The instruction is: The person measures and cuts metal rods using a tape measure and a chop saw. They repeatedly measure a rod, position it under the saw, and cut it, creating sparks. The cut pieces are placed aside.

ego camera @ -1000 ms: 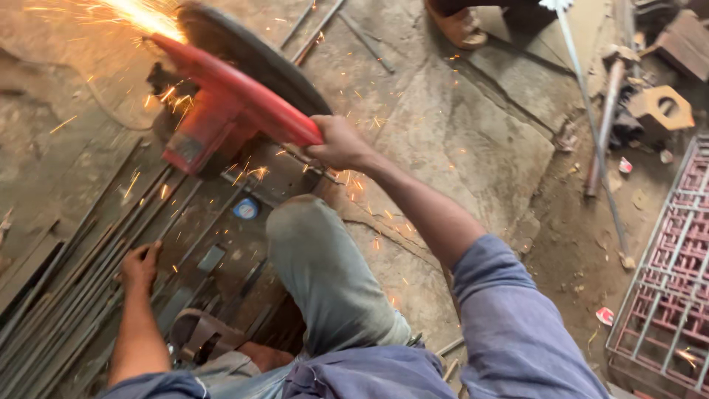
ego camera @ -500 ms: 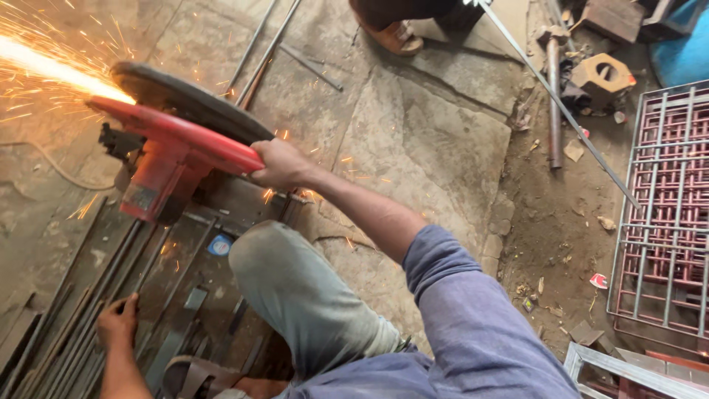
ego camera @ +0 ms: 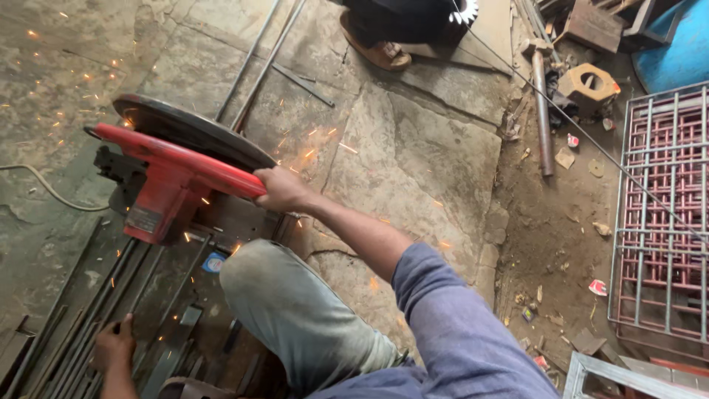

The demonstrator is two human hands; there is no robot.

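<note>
My right hand [ego camera: 282, 189] grips the red handle of a chop saw [ego camera: 166, 177], whose dark round blade guard [ego camera: 193, 131] is tilted above the base. Orange sparks scatter over the stone floor to the left and right of the saw. My left hand [ego camera: 114, 344] rests at the lower left on a bundle of long metal bars [ego camera: 74, 325] that run under the saw. My bent knee in grey trousers [ego camera: 288, 310] is between the two hands.
Another person's sandalled foot [ego camera: 377, 52] stands at the top. Loose thin rods [ego camera: 255, 66] lie on the stone floor beyond the saw. A red metal grille [ego camera: 661, 214] lies at right, with a pipe [ego camera: 543, 118], scrap pieces and a blue drum [ego camera: 683, 44] nearby.
The heavy stream of sparks to the left has died down to scattered sparks. The view has shifted, and the saw head with my right hand on it sits lower in the picture.
</note>
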